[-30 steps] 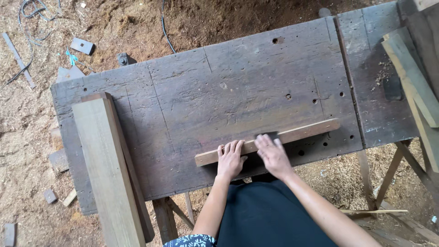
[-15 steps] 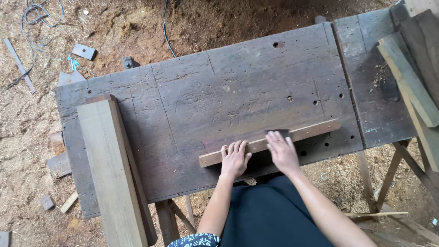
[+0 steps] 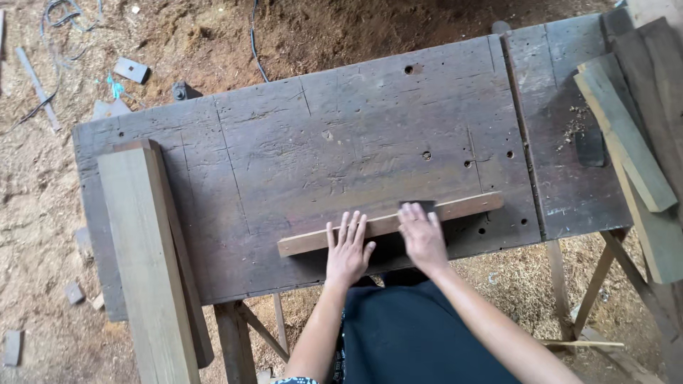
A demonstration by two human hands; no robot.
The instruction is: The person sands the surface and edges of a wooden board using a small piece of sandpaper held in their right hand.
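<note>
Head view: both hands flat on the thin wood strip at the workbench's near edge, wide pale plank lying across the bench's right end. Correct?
Not quite. The wide pale plank lies across the workbench's left end, as the head view shows. Both the left hand and right hand do rest flat on the thin wood strip near the near edge.

Thick pale plank [image 3: 146, 263] far left of the hands, stacked boards [image 3: 633, 135] far right, sawdust-strewn floor [image 3: 43, 206] around.

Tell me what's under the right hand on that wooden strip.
A small dark block peeks out beyond the right hand, resting on the wooden strip. The hand covers most of it, so its shape stays unclear.
</note>
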